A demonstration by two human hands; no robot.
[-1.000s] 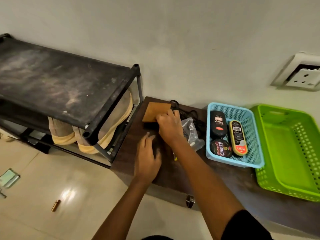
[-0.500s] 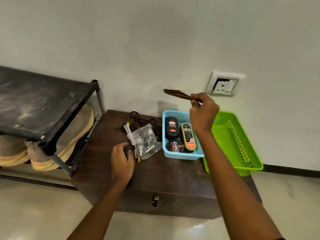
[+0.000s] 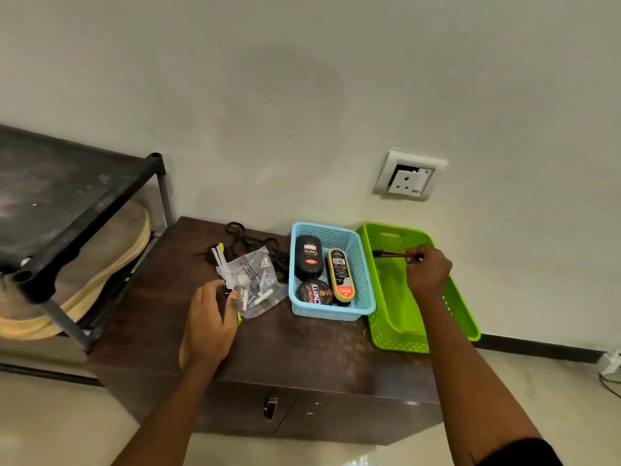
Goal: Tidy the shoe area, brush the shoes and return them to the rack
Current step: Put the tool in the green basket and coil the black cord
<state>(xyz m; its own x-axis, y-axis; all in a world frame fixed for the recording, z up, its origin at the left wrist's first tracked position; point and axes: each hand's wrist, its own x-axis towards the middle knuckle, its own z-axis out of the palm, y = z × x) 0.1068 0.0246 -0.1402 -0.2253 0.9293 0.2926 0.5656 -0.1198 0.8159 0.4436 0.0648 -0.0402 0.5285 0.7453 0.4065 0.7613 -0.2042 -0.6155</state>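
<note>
Right hand (image 3: 428,274) pinches thin brown flat piece (image 3: 391,254) over green plastic basket (image 3: 398,344); left hand (image 3: 210,324) curls round small dark object (image 3: 221,297); tidying looks early, brushing not yet begun

A dark cabinet top (image 3: 302,351) bears a clear plastic bag (image 3: 258,284), black cords (image 3: 248,242), a blue basket (image 3: 332,312) and a green basket (image 3: 396,341).

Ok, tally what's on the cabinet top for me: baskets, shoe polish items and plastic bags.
Baskets: 2, the blue basket and the green basket
Shoe polish items: 3, the black bottle, round tin and long applicator, all in the blue basket
Plastic bags: 1, the clear bag
Total: 6
</note>
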